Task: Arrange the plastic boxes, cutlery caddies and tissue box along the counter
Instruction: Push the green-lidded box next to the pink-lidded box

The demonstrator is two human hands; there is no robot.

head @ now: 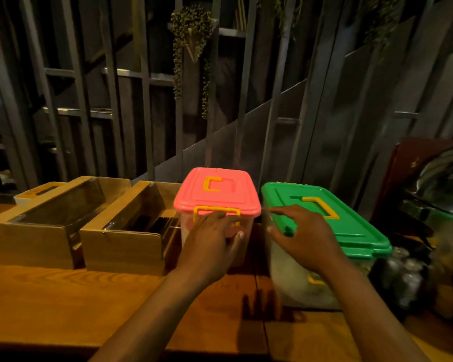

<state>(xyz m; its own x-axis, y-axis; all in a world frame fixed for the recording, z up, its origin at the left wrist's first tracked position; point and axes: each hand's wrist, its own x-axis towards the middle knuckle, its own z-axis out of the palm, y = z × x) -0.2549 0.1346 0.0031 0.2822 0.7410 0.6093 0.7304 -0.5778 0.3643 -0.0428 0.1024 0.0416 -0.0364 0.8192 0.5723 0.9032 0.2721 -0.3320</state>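
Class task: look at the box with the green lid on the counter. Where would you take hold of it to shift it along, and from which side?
Probably by its two short ends, one hand each, coming from above. The green-lidded box is long and lies at an angle, and the right hand covers only its near corner. Its yellow handle lies flat on the lid, a likely grip for lifting.

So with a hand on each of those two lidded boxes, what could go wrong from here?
1. The green-lidded box sits skewed near the counter's front edge; a push by the right hand might tip it off.
2. The shiny metal items crowd its right side and could get knocked.
3. The left hand presses the pink-lidded box by its yellow latch, which might pop open.
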